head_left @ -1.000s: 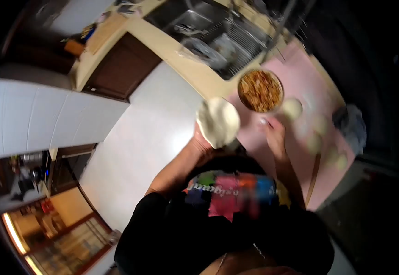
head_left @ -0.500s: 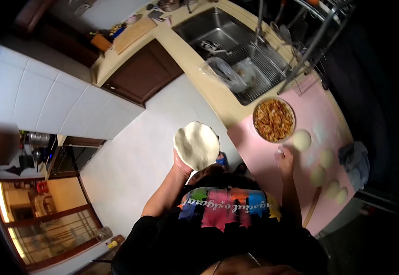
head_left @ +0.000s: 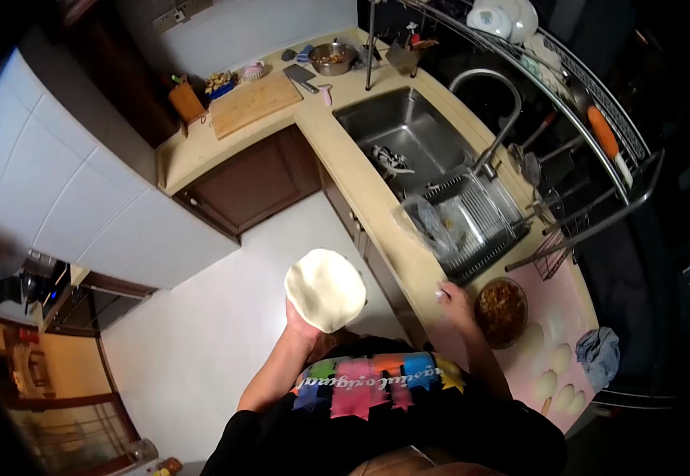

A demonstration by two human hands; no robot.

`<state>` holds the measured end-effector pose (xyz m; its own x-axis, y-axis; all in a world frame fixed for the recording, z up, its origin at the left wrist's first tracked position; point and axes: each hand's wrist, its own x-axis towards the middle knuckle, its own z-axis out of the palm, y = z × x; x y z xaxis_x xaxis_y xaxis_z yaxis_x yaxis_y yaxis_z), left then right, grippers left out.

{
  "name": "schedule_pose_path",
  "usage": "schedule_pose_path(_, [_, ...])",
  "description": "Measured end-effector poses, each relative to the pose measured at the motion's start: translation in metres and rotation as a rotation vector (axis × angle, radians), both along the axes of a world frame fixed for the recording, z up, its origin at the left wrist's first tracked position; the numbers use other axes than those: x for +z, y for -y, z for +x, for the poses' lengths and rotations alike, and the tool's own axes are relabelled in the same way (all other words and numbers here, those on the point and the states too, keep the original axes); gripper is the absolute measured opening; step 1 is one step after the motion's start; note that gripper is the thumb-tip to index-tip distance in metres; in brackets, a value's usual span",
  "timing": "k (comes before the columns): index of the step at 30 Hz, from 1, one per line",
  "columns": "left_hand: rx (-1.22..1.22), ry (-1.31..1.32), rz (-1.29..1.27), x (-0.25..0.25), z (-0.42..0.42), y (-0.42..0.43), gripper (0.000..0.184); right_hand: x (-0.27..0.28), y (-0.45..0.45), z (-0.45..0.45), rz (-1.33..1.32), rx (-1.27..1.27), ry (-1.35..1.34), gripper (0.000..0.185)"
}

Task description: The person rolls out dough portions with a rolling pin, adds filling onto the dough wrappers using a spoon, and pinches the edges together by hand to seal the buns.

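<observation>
My left hand holds up a flat round of pale dough over the floor, with the palm and fingers mostly hidden beneath it. The dough has a shallow dip and an uneven edge. My right hand is closed on a small white thing whose kind I cannot make out. It hovers by the counter's edge, just left of a bowl of reddish-brown chopped filling. Behind that bowl, several pale dough pieces lie on the pink mat.
A steel sink holds a dark cloth, with a drying rack and a clear plastic bag at its near end. A metal dish shelf overhangs the right side. A cutting board and cleaver lie farther off.
The view has shifted, showing more of the far counter. My right hand has moved from the mat in front of the bowl toward the sink end. My left hand still holds the dough round.
</observation>
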<state>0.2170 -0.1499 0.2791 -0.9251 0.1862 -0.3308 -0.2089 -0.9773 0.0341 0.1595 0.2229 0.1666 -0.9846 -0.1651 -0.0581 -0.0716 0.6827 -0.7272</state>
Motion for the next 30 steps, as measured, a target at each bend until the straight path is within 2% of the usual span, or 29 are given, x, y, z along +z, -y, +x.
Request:
schedule_pose_path(1, [0.022, 0.020, -0.006, -0.002, -0.010, 0.019, 0.057, 0.019, 0.033, -0.020, 0.065, 0.027, -0.033, 0.028])
schedule_pose_path(4, [0.061, -0.006, 0.041, 0.012, -0.042, 0.071, 0.057, 0.064, 0.111, -0.076, 0.033, 0.123, -0.107, 0.026])
schedule_pose_path(8, [0.048, 0.014, -0.020, 0.021, -0.087, 0.119, 0.056, 0.061, 0.147, -0.148, 0.086, 0.104, -0.147, 0.026])
schedule_pose_path(10, [0.032, 0.004, -0.019, 0.009, -0.110, 0.137, 0.056, 0.069, 0.160, -0.187, -0.085, 0.086, -0.249, 0.024])
schedule_pose_path(12, [0.043, 0.019, -0.058, -0.003, -0.131, 0.149, 0.057, 0.073, 0.167, -0.242, -0.059, 0.064, -0.438, 0.021])
schedule_pose_path(14, [0.073, 0.041, -0.027, -0.016, -0.153, 0.162, 0.057, 0.027, 0.144, -0.316, -0.693, -0.161, 0.043, 0.017])
schedule_pose_path(16, [0.106, 0.063, 0.013, -0.021, -0.181, 0.174, 0.057, 0.064, 0.159, -0.380, -0.238, -0.219, -0.069, 0.016])
schedule_pose_path(18, [0.141, 0.085, -0.140, -0.007, -0.206, 0.188, 0.058, 0.078, 0.172, -0.447, -0.521, -0.265, -0.142, 0.016])
schedule_pose_path(19, [0.163, -0.011, -0.155, -0.004, -0.217, 0.194, 0.060, 0.068, 0.167, -0.499, -0.355, -0.285, -0.253, 0.016])
schedule_pose_path(21, [0.170, -0.015, -0.172, 0.004, -0.241, 0.206, 0.061, 0.064, 0.163, -0.577, -0.216, -0.318, -0.329, 0.019])
schedule_pose_path(24, [0.165, 0.032, -0.142, 0.024, -0.284, 0.220, 0.063, 0.071, 0.171, -0.672, -0.218, -0.373, -0.370, 0.018])
schedule_pose_path(26, [0.267, 0.157, -0.210, 0.015, -0.298, 0.233, 0.064, 0.080, 0.184, -0.710, -0.120, -0.470, -0.380, 0.019])
schedule_pose_path(28, [0.248, 0.124, -0.218, 0.022, -0.314, 0.234, 0.065, 0.098, 0.203, -0.721, -0.023, -0.549, -0.364, 0.021])
schedule_pose_path(30, [0.220, 0.052, -0.257, 0.026, -0.328, 0.237, 0.066, 0.108, 0.215, -0.719, 0.389, -0.489, -0.537, 0.026])
